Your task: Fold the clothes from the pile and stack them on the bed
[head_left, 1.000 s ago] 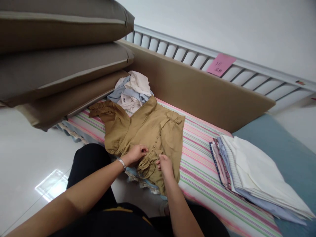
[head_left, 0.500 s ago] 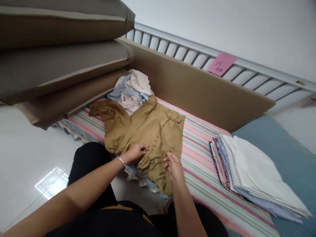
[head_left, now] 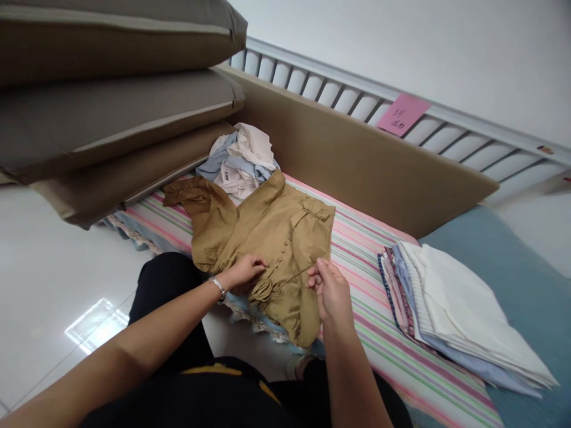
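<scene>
A mustard-brown blouse [head_left: 263, 220] lies spread on a striped sheet [head_left: 357, 273], its sleeves out to the sides and a row of small buttons down the front. A thin tie cord [head_left: 298, 274] of the same colour runs taut from a gathered bunch near the hem to my right hand [head_left: 331, 290], whose thumb and finger pinch its end. My left hand [head_left: 245, 270] is closed low over the blouse beside the bunched cords. What its fingertips hold is hidden.
Folded clothes [head_left: 464, 309] are piled at the right, on the striped sheet and a blue-green cover [head_left: 530, 279]. Crumpled white and blue clothes [head_left: 245, 157] lie behind the blouse. Stacked brown cushions [head_left: 116, 113] rise at the left. A brown board [head_left: 357, 160] leans against the white railing.
My right hand has moved right and slightly up, drawing the cord out straight. The blouse's lower right part has shifted a little. My left hand stays almost in place.
</scene>
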Available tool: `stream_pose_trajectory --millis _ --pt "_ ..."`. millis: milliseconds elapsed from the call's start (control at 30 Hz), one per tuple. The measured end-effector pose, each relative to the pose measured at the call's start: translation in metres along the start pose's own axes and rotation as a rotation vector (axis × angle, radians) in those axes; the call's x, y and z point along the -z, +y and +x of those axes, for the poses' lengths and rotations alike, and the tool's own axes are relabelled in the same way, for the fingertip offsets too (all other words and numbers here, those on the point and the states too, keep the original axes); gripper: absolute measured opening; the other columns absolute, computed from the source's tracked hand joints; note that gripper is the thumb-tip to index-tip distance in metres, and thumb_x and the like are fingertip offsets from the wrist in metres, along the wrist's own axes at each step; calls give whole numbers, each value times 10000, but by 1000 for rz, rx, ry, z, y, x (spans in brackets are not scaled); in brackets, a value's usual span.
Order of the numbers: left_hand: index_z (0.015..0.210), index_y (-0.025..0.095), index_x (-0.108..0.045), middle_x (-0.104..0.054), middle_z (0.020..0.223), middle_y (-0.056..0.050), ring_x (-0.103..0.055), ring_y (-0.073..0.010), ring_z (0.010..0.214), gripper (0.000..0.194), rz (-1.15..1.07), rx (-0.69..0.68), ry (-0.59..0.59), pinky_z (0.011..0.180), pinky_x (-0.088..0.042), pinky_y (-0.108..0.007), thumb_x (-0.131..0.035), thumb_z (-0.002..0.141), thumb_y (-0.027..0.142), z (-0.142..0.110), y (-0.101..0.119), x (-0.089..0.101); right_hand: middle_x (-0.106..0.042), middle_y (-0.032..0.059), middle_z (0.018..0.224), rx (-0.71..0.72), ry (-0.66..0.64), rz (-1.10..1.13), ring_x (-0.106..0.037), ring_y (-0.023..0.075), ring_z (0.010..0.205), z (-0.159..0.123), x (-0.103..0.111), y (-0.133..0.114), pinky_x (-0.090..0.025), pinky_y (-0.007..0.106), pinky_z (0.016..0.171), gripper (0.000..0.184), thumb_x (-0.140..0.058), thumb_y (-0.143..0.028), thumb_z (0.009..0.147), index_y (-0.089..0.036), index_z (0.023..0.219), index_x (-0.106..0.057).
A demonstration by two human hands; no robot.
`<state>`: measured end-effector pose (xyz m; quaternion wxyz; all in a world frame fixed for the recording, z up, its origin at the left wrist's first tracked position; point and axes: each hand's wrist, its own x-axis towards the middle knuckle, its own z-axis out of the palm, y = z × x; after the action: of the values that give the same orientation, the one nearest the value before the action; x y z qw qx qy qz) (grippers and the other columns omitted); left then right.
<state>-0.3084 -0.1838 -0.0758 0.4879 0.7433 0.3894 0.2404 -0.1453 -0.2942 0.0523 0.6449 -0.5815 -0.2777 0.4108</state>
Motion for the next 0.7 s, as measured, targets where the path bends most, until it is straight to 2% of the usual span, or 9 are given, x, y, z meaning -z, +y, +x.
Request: stream_pose_trajectory --millis 100,200,300,433,500,600,700 --pt "887 145 -674 -684 914 -48 -593 -165 877 177 -39 -39 92 841 -446 -280 -551 765 178 -16 5 8 -616 -25 636 37 -18 -22 -539 69 468 12 -10 -7 -421 172 443 338 -705 -445 656 -166 763 -550" --pt "856 144 -648 -665 816 -39 -593 -149 758 155 -228 66 145 750 -470 -283 -556 768 233 -44 -1 9 -672 16 823 44 -52 -31 -632 116 611 26 -20 -9 -476 197 493 391 -705 -433 646 -183 909 -561" --pt "882 135 -616 -624 736 -20 -555 -115 605 222 -454 305 41 597 -460 -251 -567 765 318 -82 -22 -4 -664 46 1008 19 -75 -109 -660 141 719 28 -26 0 -500 212 528 513 -712 -403 638 -209 1083 -549" --pt "901 129 -596 -598 748 -26 -533 -127 579 311 -471 579 -116 514 -423 -245 -666 647 293 -119 -58 -34 -684 64 901 -116 -202 -242 -640 123 624 3 -15 34 -482 206 513 401 -684 -436 658 -161 946 -636" --pt "989 129 -582 -614 868 -62 -544 -145 621 427 -457 621 -129 514 -420 -256 -692 592 241 -123 -68 -46 -687 64 833 -227 -255 -269 -631 119 586 -17 -2 57 -471 204 502 377 -681 -450 658 -151 887 -655" --pt "1088 164 -563 -595 1067 -82 -568 -169 773 578 -467 601 -150 616 -440 -272 -720 533 177 -112 -70 -57 -685 65 775 -371 -239 -278 -621 118 546 -46 18 90 -446 198 470 379 -700 -459 635 -151 853 -661" --pt "984 170 -608 -627 992 -34 -561 -163 870 497 -508 533 -214 764 -424 -268 -747 507 165 -95 -60 -68 -686 71 757 -461 -198 -278 -625 130 537 -66 34 109 -437 202 454 405 -709 -475 612 -153 851 -655"
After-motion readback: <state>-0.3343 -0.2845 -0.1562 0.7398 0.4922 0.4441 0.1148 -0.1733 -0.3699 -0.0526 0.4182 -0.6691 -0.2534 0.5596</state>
